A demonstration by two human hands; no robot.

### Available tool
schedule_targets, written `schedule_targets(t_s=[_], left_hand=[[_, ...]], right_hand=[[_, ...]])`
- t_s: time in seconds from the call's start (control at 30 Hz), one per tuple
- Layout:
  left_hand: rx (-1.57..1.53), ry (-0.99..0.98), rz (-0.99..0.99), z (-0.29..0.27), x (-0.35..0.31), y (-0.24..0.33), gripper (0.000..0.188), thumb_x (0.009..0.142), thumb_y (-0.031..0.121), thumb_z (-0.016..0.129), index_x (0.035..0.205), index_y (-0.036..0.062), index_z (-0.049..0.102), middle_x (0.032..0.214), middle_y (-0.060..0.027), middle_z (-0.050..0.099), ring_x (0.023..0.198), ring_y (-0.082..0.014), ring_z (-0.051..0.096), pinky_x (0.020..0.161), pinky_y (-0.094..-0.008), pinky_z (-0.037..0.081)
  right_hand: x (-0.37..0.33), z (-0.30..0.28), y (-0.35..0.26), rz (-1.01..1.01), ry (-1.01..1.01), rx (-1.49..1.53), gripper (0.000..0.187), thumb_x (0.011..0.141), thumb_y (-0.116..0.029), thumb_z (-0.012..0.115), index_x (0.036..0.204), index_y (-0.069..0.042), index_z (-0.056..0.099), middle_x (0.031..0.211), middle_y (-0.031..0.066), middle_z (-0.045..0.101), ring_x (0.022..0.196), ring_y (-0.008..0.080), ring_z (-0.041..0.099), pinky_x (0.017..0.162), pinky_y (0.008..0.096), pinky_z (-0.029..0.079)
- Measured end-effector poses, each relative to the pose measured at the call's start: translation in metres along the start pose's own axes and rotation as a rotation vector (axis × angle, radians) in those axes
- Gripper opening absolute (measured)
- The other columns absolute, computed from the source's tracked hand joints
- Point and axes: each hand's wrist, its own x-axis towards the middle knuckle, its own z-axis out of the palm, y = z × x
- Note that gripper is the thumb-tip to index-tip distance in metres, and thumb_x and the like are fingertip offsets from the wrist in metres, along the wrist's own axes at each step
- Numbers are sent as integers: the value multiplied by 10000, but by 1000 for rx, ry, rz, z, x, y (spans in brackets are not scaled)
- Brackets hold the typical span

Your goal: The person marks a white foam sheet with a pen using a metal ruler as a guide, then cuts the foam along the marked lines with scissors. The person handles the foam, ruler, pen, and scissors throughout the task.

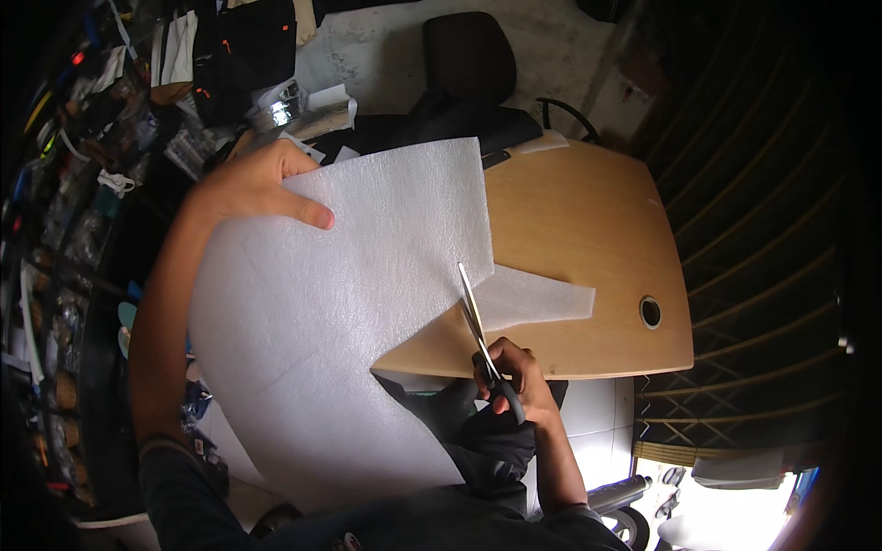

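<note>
Left hand (253, 184) clamps the far left corner of a big white foam sheet (322, 312), thumb on top, fingers under, holding it up off the desk. Right hand (514, 372) is clenched through the black handles of a pair of scissors (480, 340), blades parted, tips pointing away from the person and sitting in the cut at the sheet's right edge. Sheet spans from the left hand down over the person's lap; the upper right part lies over the wooden table (588, 230). A cut-off strip of the same foam (533, 298) lies flat on the table just right of the blades, touching the sheet at the cut. Table is a light wood, rounded corners, with a round cable hole (650, 312) near its right edge. Beyond the far edge: black office chair (469, 60), pushed in close. Upper left: a cluttered shelf area (83, 165), with small packets and bags, mostly clear or white, some coloured bits, too blurred to tell shape or labels. A silvery foil-looking packet (285, 106) sits just above the left hand, a white box-like piece (331, 96) beside it. White bag (179, 46) hangs at top left.
</note>
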Motion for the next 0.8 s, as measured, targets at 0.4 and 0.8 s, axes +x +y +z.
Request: schedule_targets(t_s=[0.4,0.8], left_hand=[[-20,-96,-28,9,-6,11,347,697,196,866,956,-7,757,832,-123,741,675,-166,687,656,-282,527],[8,-108,-83,11,-7,16,337,700,182,866,931,-34,751,842,-123,740,702,-174,682,687,-298,515]], right_hand=[[-3,-11,2,-35,18,-25,593,637,-428,911,902,-17,575,712,24,629,671,123,639,653,260,494],[-7,-16,-4,-7,27,-66,628,626,-488,900,874,-11,575,696,28,622,649,126,631,643,260,489]])
